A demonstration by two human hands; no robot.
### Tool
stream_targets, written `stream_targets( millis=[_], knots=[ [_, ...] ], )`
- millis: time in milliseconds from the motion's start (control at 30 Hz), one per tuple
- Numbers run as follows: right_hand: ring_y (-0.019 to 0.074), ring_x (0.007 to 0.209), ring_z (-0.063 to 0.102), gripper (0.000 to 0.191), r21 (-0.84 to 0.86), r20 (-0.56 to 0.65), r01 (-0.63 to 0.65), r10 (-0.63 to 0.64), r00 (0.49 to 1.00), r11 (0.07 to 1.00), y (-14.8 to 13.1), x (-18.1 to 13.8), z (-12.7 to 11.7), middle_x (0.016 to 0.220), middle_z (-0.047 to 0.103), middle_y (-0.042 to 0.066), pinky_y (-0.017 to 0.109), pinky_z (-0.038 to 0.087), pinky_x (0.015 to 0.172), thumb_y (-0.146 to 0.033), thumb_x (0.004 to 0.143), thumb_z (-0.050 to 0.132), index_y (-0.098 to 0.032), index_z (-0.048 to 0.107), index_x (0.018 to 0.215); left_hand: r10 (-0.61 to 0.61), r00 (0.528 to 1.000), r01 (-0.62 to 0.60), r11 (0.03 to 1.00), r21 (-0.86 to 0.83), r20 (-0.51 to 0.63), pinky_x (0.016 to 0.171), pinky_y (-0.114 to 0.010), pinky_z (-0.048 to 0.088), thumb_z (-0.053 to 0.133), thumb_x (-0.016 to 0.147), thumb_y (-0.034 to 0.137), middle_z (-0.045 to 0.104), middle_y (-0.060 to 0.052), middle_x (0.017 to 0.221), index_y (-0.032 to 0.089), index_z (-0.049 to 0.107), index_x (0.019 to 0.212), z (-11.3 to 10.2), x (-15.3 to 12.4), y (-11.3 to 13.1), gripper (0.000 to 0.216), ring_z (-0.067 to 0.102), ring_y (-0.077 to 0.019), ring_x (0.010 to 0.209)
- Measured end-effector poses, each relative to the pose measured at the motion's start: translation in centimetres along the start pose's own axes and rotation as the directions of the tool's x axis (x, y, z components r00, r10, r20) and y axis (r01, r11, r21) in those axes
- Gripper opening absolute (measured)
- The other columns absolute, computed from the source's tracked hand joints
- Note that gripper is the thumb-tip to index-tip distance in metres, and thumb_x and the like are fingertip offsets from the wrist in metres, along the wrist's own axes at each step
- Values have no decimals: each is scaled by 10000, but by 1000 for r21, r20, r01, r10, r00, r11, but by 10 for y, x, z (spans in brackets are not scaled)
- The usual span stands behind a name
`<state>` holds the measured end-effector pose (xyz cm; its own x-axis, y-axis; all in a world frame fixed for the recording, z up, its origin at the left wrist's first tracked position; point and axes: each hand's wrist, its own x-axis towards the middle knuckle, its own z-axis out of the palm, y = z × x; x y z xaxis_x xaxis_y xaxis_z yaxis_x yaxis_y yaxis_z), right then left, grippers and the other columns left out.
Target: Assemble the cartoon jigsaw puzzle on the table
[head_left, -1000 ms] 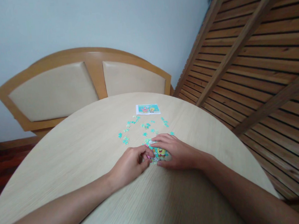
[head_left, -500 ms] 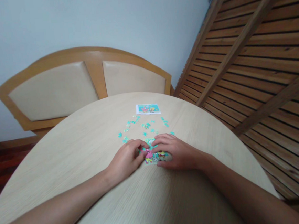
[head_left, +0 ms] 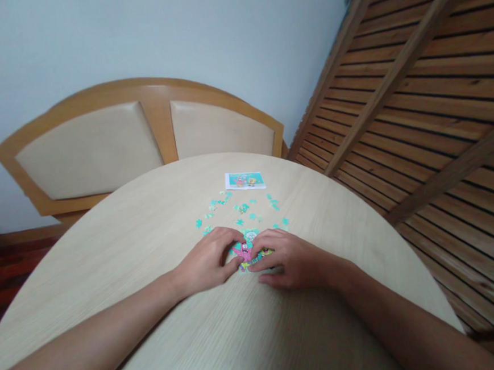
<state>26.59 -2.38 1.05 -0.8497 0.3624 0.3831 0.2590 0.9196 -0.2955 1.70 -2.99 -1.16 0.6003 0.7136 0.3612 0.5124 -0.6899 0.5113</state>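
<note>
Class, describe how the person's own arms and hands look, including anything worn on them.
The left hand and right hand are ungloved, with no ring, watch or bracelet visible. Both forearms are bare, without sleeves in view. No markings can be made out.

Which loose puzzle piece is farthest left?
The teal puzzle piece lying apart on the table, beyond the left hand; all other visible loose pieces sit further right.

I'm at a table (head_left: 119, 246) in what looks like a home, with a padded backrest (head_left: 165, 117) beyond the table and slatted wood (head_left: 432, 93) to the table's right.
</note>
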Motion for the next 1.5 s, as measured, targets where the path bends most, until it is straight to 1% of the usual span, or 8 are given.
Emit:
stream_targets(
  millis=[400,533,633,733,900,1000,1233,1500],
  knots=[
    [212,1061,662,184,47,66,-64,61,996,997,-4,0,-1,1149,732,46,394,474,958,-253,859,697,-256,745,1037,5,1000,-5,1000,24,15,1011,-415,481,597,886,215,654,-88,1176,211,602,1142,-1,2,2,256,585,-247,1136],
    [212,1063,665,199,54,72,-65,61,996,996,-4,0,-2,1153,732,57,395,472,976,-243,860,693,-248,742,1053,-51,996,56,996,71,-72,1014,-424,478,555,926,228,662,-86,1163,202,615,1110,-5,5,-5,195,593,-241,1123],
    [214,1045,668,193,50,83,-66,62,995,997,-3,1,-2,1135,737,59,397,476,965,-253,864,690,-238,746,1049,-115,980,145,972,187,-162,1037,-466,465,543,929,234,650,-106,1196,183,634,1105,-10,7,-16,205,584,-266,1153],
    [215,1024,674,187,57,83,-71,66,994,996,-4,2,-2,1125,743,59,392,481,946,-254,864,688,-230,748,1039,-131,973,183,939,291,-189,1044,-505,467,553,916,254,639,-134,1246,158,635,1149,-15,8,-26,264,573,-297,1183],
    [215,1032,676,183,64,88,-85,79,993,994,-5,3,-3,1113,749,57,396,475,970,-260,870,679,-234,754,1035,-33,997,54,935,350,-66,1156,-515,375,508,961,282,555,-130,1433,151,544,1356,-13,10,-29,418,470,-295,1353],
    [212,1041,673,185,63,93,-96,90,992,993,-4,2,-2,1115,749,54,395,468,982,-265,872,679,-240,755,1038,-31,999,25,938,346,13,1187,-515,333,474,992,314,497,-124,1501,157,484,1435,-9,11,-26,470,395,-301,1425],
    [200,1059,668,189,94,92,-100,91,992,991,-2,2,-1,1127,749,40,375,458,1006,-256,860,688,-240,753,1038,2,996,-34,935,353,90,1172,-479,353,419,1027,338,484,-106,1517,194,452,1467,-8,14,-24,465,435,-280,1402],
    [200,1058,669,173,102,97,-112,102,990,988,-3,3,-2,1114,752,43,366,464,999,-258,860,692,-222,750,1019,20,969,-132,886,445,248,1202,-543,211,424,984,378,341,-101,1605,211,342,1533,-14,35,-30,580,300,-331,1479]
  ],
)
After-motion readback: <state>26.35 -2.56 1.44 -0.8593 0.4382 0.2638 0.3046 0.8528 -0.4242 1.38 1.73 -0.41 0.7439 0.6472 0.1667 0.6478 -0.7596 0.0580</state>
